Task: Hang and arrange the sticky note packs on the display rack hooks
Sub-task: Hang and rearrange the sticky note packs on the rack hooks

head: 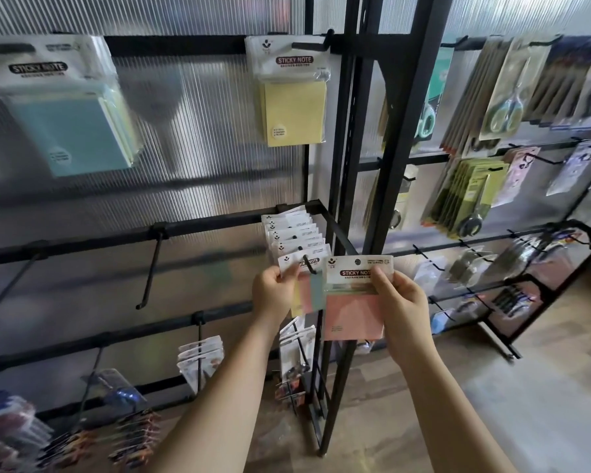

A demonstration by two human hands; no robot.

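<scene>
- Head view, the room: a black metal display rack point(219, 220) stands against a ribbed translucent wall panel point(191, 138), with a wood-pattern floor point(543, 387) below. A second rack section point(492, 240) angles away on the right, carrying scissors and other blurred goods.
- Head view, counts: two sticky note packs hang on the top rail, a blue pack point(65, 107) at the left and a yellow pack point(292, 90) near the upright post. One row of packs point(296, 233) sits on the middle hook by the post; at least six header cards show, though the exact number cannot be told. Two bare hooks point(152, 268) slope out from the middle rail to its left. Lower hooks hold more small packs, too blurred to count.
- Head view, the hands: the left hand point(273, 295) pinches the front pack point(304, 278) of that row by its white header, thumb on the face, right at the hook tip point(310, 266).
- The right hand point(398, 302) grips a loose pink pack point(354, 298) along its right edge, thumb across the "STICKY NOTE" label, fingers curled behind.
- The pink pack is upright, just beside and to the right of the hook tip, its left edge overlapping the front pack; its hanging hole is off the hook.
</scene>
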